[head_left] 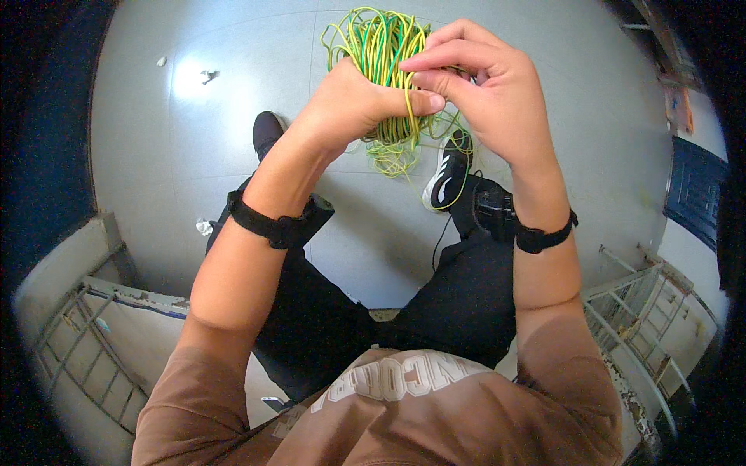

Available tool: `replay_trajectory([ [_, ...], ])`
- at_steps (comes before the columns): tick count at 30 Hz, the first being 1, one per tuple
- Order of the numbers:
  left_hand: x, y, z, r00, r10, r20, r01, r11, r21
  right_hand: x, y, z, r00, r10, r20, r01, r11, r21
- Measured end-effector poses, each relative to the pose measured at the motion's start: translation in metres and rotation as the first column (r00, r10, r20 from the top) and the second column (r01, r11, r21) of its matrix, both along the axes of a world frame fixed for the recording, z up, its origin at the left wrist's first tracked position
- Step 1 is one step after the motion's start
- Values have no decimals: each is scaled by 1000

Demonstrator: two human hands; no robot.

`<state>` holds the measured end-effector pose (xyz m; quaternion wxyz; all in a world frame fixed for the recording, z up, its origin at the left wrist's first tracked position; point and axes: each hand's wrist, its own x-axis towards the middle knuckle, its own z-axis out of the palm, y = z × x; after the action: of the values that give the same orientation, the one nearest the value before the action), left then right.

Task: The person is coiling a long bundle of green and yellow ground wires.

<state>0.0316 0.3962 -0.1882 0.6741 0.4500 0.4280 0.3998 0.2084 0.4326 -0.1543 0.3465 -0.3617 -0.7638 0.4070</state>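
Note:
A thick bundle of yellow-green wire (381, 46) hangs in front of me above the floor. My left hand (361, 101) is closed round its near side, thumb laid across the strands toward the right. At the bundle's right edge my right hand (482, 78) has thumb and index finger pinched together at a strand; its other fingers are curled. Loose loops of the same wire (392, 159) dangle below the bundle, and one thin strand trails down past my right shoe. The far side of the bundle hides my left fingers.
Grey floor tiles (194, 147) spread below, with small white scraps (207, 76) at the left. My black shoes (451, 167) rest on the floor. Metal racks (93, 326) stand at both sides of me. A dark blue panel (697, 190) is at the far right.

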Motion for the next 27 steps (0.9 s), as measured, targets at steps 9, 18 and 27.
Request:
replay_trajectory([
  [9,0,-1,-24,944,-18,328,65,989,-133,-10,-4,10,968,-244,53,237,966,101],
  [18,-3,2,-27,944,131,303,-112,990,-81,-18,-16,-21,918,-355,177,281,897,342],
  [27,9,-11,-28,953,19,301,7,996,-85,-16,-7,-28,905,-157,397,207,974,-89],
])
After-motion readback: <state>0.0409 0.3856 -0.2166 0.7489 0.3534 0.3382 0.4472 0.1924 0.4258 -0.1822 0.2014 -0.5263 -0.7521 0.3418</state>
